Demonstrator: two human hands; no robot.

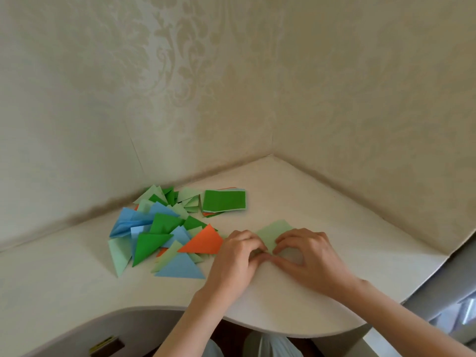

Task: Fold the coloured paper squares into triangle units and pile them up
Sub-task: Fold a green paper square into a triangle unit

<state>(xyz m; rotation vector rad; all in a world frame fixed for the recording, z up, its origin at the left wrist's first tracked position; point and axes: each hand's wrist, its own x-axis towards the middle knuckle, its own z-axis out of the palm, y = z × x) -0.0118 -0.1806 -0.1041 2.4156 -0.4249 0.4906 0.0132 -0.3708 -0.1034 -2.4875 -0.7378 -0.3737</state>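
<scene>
A pale green paper square (pixel 274 231) lies on the white table (pixel 322 210) in front of me. My left hand (pixel 235 256) and my right hand (pixel 307 251) both rest on its near part with fingers curled, fingertips meeting and pinching the paper. The hands hide most of the near half. To the left spreads a loose pile of folded triangles (pixel 159 233) in green, blue, pale green and orange; an orange triangle (pixel 203 242) lies closest to my left hand. Behind it sits a stack of unfolded squares (pixel 224 200) with a dark green sheet on top.
The table fits into a corner between two patterned cream walls (pixel 231 86). Its curved front edge (pixel 257 328) runs just below my forearms. A grey surface drops away at the right (pixel 453 287). My lap shows under the table edge.
</scene>
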